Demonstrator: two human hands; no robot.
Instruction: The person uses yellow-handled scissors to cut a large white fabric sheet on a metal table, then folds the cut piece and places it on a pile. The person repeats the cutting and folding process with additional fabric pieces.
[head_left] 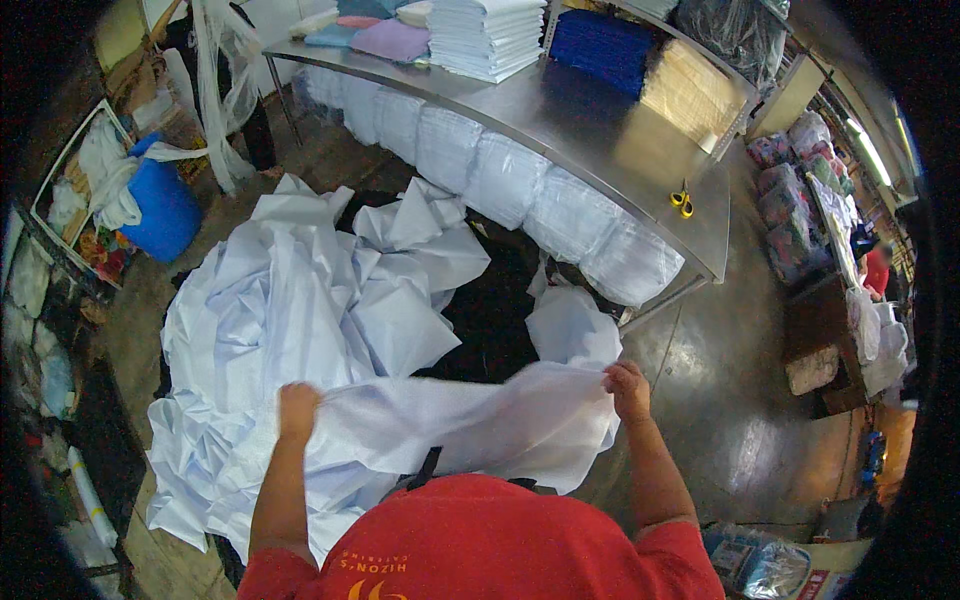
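A long white cloth (pixel 480 415) is stretched sideways in front of my body. My left hand (pixel 298 408) is closed on its upper left edge, slightly blurred. The upper right corner is gripped by my right hand (pixel 627 390), arm bent outward. Below and to the left, a large crumpled heap of white cloths (pixel 270 310) lies over black material (pixel 492 310). Another bunched white piece (pixel 573 325) hangs just beyond the stretched cloth, near my right hand. The lower part of the held cloth disappears behind my red shirt.
A steel table (pixel 570 105) spans the far side, bearing a stack of folded white cloths (pixel 487 35) and yellow-handled scissors (pixel 682 198). Wrapped white bundles (pixel 510 180) sit beneath it. A blue barrel (pixel 162 210) stands far left, near another person handling sheer white fabric (pixel 222 80).
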